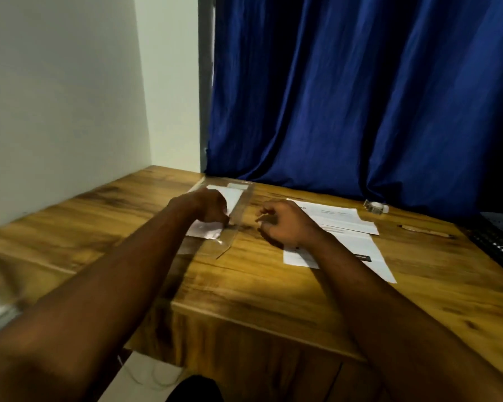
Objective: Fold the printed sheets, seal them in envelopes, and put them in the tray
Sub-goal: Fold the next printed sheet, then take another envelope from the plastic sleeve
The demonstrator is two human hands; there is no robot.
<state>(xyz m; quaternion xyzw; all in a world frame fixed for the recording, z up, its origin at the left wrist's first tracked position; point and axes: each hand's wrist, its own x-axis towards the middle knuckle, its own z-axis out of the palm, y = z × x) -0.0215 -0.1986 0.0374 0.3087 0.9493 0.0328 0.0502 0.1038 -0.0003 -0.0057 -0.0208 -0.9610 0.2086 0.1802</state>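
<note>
My left hand (211,208) lies on the clear plastic envelope (242,204) at the far middle of the wooden table (114,227). Its fingers are curled down and seem to pinch the envelope's edge beside the long flap. A folded white sheet (230,195) sits inside the envelope, partly hidden under that hand. My right hand (282,224) hovers just right of the envelope, not touching it, with its fingers loosely curled and nothing in them that I can make out. Under my right wrist and further right, two printed sheets (346,219) lie flat, overlapping. Beyond them, near the blue curtain (360,97), stands a roll of clear tape (376,206). A pen (424,231) lies to the right of the sheets, and a dark keyboard (497,245) lies at the right edge.
</note>
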